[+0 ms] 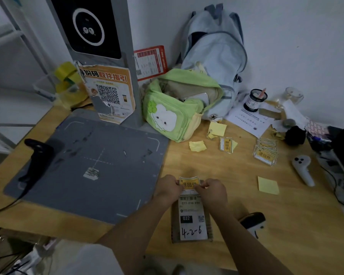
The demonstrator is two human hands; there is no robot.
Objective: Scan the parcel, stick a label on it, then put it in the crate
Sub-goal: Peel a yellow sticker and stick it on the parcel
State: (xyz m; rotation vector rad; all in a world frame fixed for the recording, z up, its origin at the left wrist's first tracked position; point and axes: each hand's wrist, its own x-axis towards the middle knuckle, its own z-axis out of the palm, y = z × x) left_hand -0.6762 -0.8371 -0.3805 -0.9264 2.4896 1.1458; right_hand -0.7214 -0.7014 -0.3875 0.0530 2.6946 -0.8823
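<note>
A small flat parcel lies on the wooden table near the front edge, its white shipping slip marked "032" and "4-2-6" facing up. Over its far end, both hands pinch a yellow-and-white label. My left hand holds the label's left edge and my right hand holds its right edge. A handheld scanner lies on the table just right of my right forearm. No crate is in view.
A grey scanning mat with a kiosk post fills the left side. A green bag and pale backpack stand behind. More labels, yellow backing papers and a white controller lie to the right.
</note>
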